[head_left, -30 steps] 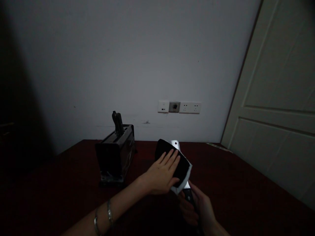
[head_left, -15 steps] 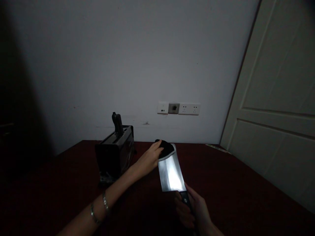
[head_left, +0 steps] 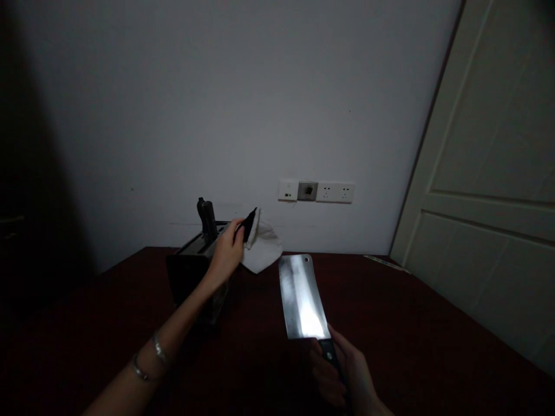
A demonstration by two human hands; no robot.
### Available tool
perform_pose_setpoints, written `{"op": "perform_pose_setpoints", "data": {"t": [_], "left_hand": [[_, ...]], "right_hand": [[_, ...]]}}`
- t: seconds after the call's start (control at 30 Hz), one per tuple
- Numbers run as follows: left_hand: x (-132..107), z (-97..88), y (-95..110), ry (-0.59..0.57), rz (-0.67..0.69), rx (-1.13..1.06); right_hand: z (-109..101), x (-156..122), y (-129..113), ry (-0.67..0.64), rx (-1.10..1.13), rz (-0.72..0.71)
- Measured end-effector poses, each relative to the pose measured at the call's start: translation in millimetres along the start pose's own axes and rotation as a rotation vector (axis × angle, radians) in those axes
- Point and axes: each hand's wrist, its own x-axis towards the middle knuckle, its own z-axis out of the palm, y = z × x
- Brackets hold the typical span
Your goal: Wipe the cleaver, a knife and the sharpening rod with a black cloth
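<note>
My right hand (head_left: 340, 370) is wrapped round the black handle of a cleaver (head_left: 302, 297). The broad, shiny blade points away from me, and a small hole shows near its far corner. My left hand (head_left: 229, 245) pinches a black-and-white cloth (head_left: 263, 245) by its black part, while the white part hangs out to the right. The cloth is in the air, apart from the blade. Behind my left forearm stands a dark knife block (head_left: 191, 268), partly hidden, with black handles (head_left: 207, 218) sticking up from its top.
The dark red table (head_left: 260, 358) reaches back to a pale wall (head_left: 243, 115) with a row of sockets (head_left: 316, 191). A flat, pale strip (head_left: 385, 264) lies at the table's back right edge. On the right is a panelled white door (head_left: 485, 231).
My left hand has lifted the cloth off the far end of the blade and moved left and up, towards the knife block. The cleaver has stayed almost still in my right hand.
</note>
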Motion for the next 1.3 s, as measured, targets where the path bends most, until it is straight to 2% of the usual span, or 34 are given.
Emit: {"op": "perform_pose_setpoints", "data": {"t": [0.17, 0.3, 0.43, 0.53, 0.63, 0.77, 0.83, 0.9, 0.97, 1.13, 1.3], "left_hand": [[4.9, 5.0, -7.0, 0.032, -0.264, -0.345], [0.7, -0.6, 8.6, -0.085, -0.477, -0.643], [-4.9, -5.1, 23.6, -0.217, -0.507, -0.712], [-5.2, -4.3, 22.6, -0.212, -0.461, -0.592], [-4.4, 0.4, 15.0, -0.125, -0.352, -0.424], [-14.3, 13.4, 10.7, -0.032, 0.000, -0.145], [-25.7, 23.0, 12.8, -0.109, 0.215, -0.079], [-38.6, 33.4, 15.6, -0.257, 0.427, -0.051], [-49.5, 42.7, 17.0, -0.386, 0.558, -0.012], [-59.0, 53.8, 11.3, -0.549, 0.677, 0.025], [-62.3, 54.8, 12.2, -0.712, 0.696, 0.036]], "right_hand": [[-1.7, 0.1, -0.9, 0.019, -0.014, -0.040], [-0.8, 0.5, -0.5, 0.031, -0.030, -0.046], [2.2, 0.8, 0.5, 0.042, -0.043, -0.031], [4.6, 0.6, 1.4, 0.059, -0.059, -0.022], [5.4, 0.6, 3.1, 0.082, -0.076, -0.022], [5.9, 0.9, 6.9, 0.105, -0.087, 0.005], [6.7, 1.0, 8.4, 0.112, -0.095, 0.009], [7.6, 1.2, 9.1, 0.111, -0.106, 0.007], [8.3, 1.5, 9.2, 0.104, -0.111, -0.001], [6.7, 2.3, 9.3, 0.107, -0.133, -0.026], [3.8, 2.2, 10.1, 0.115, -0.116, -0.003]]}}
